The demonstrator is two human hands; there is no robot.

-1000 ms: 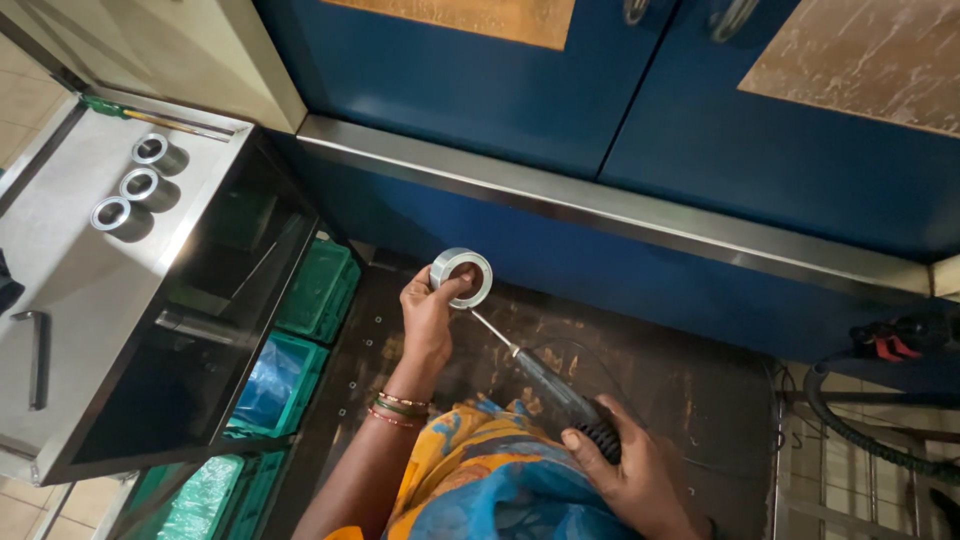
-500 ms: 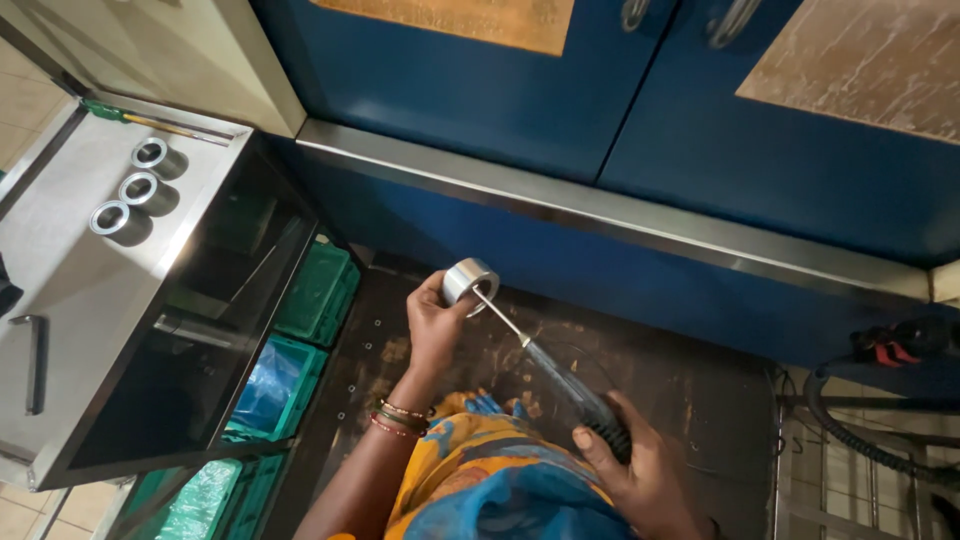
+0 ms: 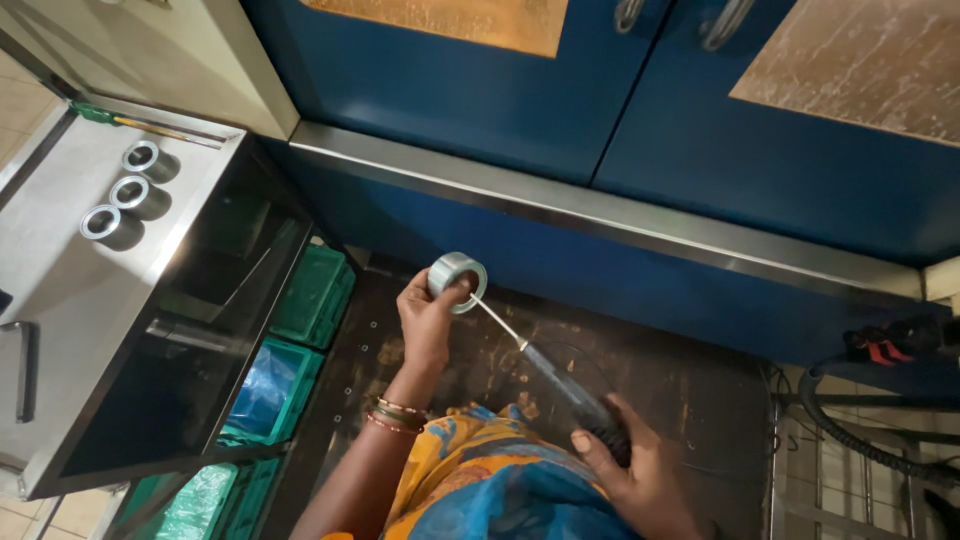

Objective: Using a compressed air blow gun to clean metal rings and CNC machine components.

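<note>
Below, a dark stained floor (image 3: 520, 350) meets blue cabinet doors (image 3: 560, 110).

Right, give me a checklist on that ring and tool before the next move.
1. Left hand grips the shiny metal ring: ok.
2. Right hand grips the tool's dark handle: ok.
3. Slim metal-shafted hand tool's tip reaches the ring: ok.
4. Whether the tip sits inside the bore: cannot tell.
5. Three matching metal rings stand apart on the grey steel tray: ok.
</note>
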